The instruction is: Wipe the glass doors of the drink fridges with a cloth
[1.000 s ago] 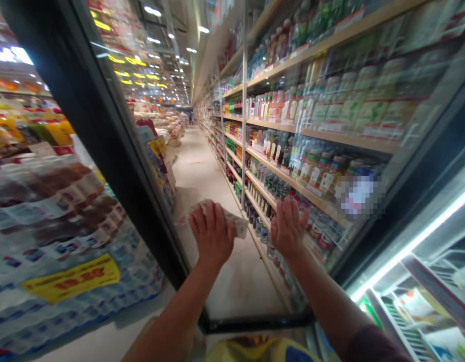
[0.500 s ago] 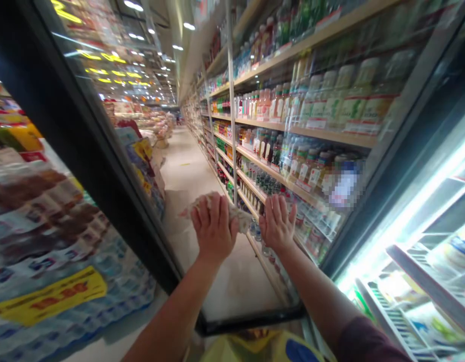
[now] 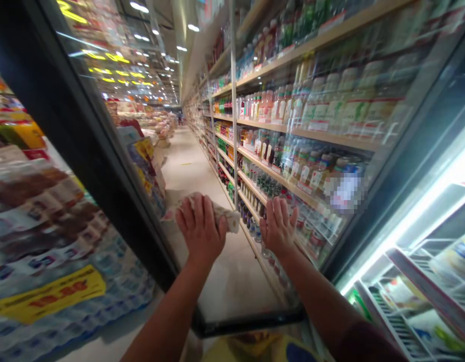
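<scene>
A glass door with a black frame stands in front of me at a slant. My left hand presses a pale, crumpled cloth against the pane, its fingers lying over the top of it. Part of the cloth sticks out at either side of that hand. To the right, my right hand rests on the glass with its fingers stretched out and nothing in it. Both arms reach forward.
Lit fridge shelves with packages are close on my right. Through the pane, bottle shelves line an aisle floor. Stacked bottle packs with a yellow price sign stand at left. Something yellow is below the door.
My left hand has slid to the left across the glass along with the cloth. The right hand stays at about the same place on the pane.
</scene>
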The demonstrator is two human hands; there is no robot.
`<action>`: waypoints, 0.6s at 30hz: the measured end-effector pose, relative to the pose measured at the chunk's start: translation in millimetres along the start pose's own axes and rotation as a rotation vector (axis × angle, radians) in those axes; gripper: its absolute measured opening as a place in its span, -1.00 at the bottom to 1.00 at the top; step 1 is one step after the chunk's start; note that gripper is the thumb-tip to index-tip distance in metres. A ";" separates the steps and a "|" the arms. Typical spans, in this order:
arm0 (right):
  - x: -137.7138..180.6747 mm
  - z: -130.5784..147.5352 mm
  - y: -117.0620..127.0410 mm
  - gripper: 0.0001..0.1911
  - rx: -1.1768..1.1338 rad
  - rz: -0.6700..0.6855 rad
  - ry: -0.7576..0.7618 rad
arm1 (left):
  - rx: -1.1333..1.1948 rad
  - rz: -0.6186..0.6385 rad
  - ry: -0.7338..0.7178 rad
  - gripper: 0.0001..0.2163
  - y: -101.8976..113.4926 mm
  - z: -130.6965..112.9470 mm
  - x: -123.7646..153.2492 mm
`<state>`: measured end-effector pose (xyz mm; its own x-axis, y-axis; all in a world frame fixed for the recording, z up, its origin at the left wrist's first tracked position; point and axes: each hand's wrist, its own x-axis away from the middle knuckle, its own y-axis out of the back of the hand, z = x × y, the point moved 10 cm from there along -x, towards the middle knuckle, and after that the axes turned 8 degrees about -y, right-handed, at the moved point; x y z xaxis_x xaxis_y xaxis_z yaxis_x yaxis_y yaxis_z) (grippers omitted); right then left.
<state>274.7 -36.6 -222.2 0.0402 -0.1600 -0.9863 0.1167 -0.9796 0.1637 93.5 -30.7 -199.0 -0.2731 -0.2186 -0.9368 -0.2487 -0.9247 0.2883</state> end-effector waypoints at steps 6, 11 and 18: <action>-1.9 0.2 4.1 -0.32 -0.021 -0.012 0.008 | 0.108 0.085 -0.219 -0.50 -13.9 -30.8 30.2; -1.3 -1.2 3.7 -0.32 -0.022 -0.008 0.000 | 0.091 -0.035 -0.021 -0.32 14.2 23.2 -42.4; 1.1 -2.2 5.4 -0.33 -0.024 -0.006 -0.009 | 0.089 0.054 -0.181 -0.45 -6.5 -40.0 34.8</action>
<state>277.5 -41.8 -222.3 0.0307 -0.1555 -0.9874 0.1402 -0.9774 0.1583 122.8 -44.8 -241.3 -0.4491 -0.2000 -0.8708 -0.3083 -0.8801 0.3611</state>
